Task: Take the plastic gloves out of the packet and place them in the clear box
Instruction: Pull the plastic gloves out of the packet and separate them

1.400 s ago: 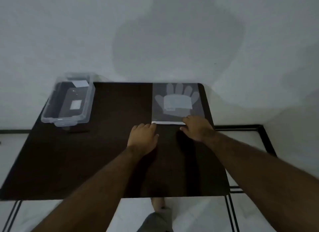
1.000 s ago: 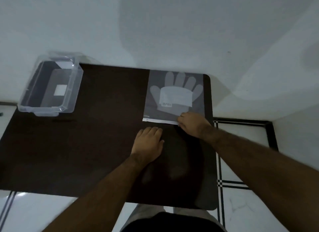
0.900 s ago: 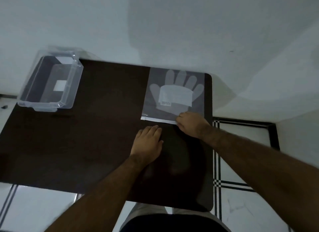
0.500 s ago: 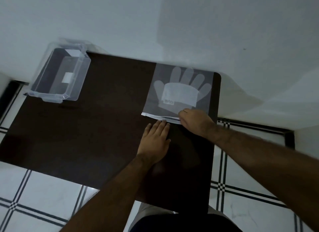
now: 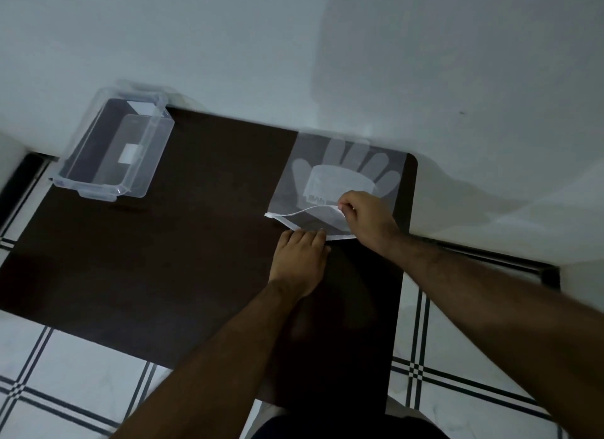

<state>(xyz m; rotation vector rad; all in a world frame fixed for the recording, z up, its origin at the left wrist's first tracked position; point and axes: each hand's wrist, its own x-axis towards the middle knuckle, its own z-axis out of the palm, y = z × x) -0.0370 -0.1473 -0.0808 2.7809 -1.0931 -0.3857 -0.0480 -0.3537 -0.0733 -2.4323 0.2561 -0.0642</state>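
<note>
Packet [image 5: 340,180] mouth between pinching right hand [image 5: 366,218] and flat left hand [image 5: 299,254]

Dim light; dark brown table [image 5: 163,275] against a plain white wall [image 5: 294,46]; white floor [image 5: 65,373] with dark-lined tiles.

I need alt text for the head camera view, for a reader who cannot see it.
The right hand pinches up the top flap of a glove packet on a dark table, while the left hand presses its lower edge flat. A clear box sits empty at far left.
</note>
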